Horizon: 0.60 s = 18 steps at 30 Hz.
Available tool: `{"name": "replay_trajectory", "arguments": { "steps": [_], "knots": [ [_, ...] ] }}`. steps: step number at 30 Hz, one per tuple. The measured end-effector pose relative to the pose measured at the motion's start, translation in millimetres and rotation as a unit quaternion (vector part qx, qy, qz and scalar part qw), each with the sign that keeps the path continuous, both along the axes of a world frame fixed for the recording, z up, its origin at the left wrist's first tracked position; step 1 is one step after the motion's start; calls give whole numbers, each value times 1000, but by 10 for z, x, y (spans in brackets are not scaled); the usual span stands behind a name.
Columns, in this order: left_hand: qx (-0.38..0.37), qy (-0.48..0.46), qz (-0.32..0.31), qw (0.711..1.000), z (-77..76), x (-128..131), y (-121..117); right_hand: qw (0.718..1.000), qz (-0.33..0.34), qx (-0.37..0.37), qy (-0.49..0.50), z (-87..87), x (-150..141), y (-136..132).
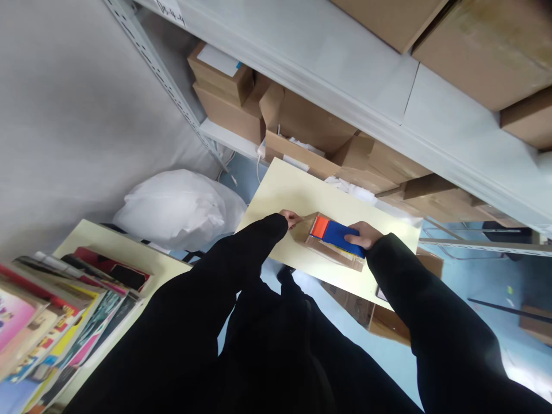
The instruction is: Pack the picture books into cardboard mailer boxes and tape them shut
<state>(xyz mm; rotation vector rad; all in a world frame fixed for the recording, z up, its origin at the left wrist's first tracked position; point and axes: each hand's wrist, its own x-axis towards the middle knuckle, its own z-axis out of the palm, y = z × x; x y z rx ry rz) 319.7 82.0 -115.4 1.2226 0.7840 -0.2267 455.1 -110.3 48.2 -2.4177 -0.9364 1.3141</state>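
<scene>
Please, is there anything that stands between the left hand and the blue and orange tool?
Yes, a short brown stretch at the end of the cardboard box lies between the left hand and the blue and orange tool; I cannot tell if it is flap or tape. Nothing else is visible between them.

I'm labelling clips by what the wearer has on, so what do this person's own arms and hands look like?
Both arms are in long, plain black sleeves, the left sleeve and right sleeve reaching about the wrists. The left hand and right hand are ungloved. I see no markings.
</scene>
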Motion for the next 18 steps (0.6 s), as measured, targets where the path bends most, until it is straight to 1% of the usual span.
{"name": "replay_trajectory", "arguments": {
  "steps": [4, 8, 14, 18],
  "knots": [
    [-9, 20, 1, 1000, 57, 3, 18, 1000, -6, 4, 7, -12, 11, -14],
    [-8, 30, -4, 1000, 106, 6, 39, 1000, 4, 1, 1, -4, 25, -16],
    [-13, 34, -11, 999, 158, -18, 81, 1000, 9, -3, -3, 38, 27, -18],
    [-21, 26, -10, 999, 178, -25, 87, 1000, 18, -11, -12, 94, 15, -16]
  ]
}}
